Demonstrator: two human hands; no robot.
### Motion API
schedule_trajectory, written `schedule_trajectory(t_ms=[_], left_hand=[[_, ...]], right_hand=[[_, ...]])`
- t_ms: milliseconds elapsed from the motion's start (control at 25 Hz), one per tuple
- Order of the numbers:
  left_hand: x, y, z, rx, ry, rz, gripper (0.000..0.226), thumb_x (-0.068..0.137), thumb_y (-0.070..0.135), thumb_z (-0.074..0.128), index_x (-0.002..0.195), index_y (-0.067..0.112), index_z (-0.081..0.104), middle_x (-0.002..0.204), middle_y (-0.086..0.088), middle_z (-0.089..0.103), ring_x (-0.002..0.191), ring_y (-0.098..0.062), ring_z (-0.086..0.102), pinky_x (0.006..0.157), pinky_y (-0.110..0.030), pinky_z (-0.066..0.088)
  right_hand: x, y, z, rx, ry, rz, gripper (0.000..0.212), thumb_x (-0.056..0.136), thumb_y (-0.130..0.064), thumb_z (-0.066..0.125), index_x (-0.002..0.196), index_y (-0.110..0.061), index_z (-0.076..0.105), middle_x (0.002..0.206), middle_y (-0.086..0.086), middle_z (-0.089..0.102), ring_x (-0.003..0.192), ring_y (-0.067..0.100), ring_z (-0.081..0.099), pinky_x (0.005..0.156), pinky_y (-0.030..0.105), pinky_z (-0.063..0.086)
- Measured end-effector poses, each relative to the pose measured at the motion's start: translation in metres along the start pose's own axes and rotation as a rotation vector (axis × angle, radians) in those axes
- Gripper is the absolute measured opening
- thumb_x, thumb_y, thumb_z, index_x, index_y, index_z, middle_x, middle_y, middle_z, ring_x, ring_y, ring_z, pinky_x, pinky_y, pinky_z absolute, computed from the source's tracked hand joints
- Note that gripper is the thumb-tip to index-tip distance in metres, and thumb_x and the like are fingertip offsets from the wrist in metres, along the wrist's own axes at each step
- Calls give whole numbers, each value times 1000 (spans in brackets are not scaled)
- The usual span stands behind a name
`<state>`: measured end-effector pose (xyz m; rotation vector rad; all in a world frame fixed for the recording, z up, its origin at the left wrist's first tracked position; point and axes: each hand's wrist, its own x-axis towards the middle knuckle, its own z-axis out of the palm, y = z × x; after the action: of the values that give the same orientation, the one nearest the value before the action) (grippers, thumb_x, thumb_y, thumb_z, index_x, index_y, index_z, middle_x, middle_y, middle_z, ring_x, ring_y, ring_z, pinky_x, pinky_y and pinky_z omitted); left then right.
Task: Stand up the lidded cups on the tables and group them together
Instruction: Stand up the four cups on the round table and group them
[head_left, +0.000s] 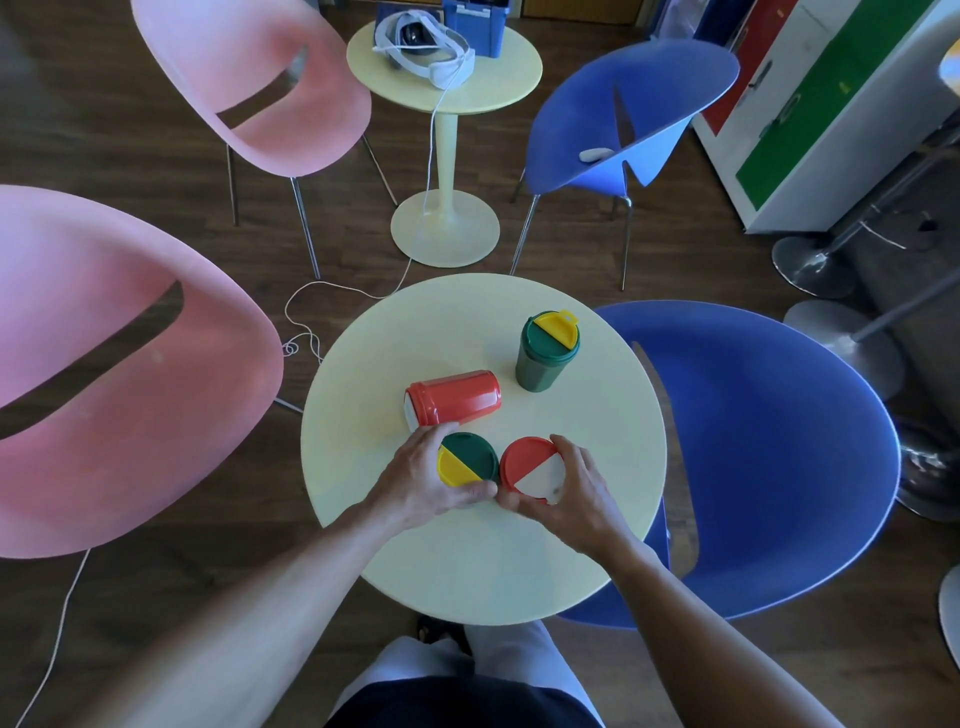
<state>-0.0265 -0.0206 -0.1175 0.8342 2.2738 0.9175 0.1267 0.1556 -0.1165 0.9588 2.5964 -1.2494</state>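
Note:
On the near round yellow table stand two lidded cups side by side, touching. My left hand grips the green cup with the green-and-yellow lid. My right hand grips the red cup with the red-and-white lid. Just behind them a red cup lies on its side, its lid pointing left. Farther back right, a second green cup with a green-and-yellow lid stands upright on its own.
Two pink chairs sit to the left and two blue chairs to the right. A second yellow table behind holds a white headset and a blue box. A white cable trails over the wooden floor.

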Motion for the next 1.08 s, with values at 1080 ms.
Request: schedule_trajectory(t_ms=[1080], left_hand=[[109, -43, -20, 219, -73, -328, 106, 62, 27, 87, 147, 19, 24, 145, -8, 36, 127, -26, 43, 102, -37, 39]], right_hand=[[185, -38, -87, -373, -12, -50, 81, 70, -51, 74, 135, -28, 33, 124, 8, 42, 96, 35, 57, 77, 44, 53]])
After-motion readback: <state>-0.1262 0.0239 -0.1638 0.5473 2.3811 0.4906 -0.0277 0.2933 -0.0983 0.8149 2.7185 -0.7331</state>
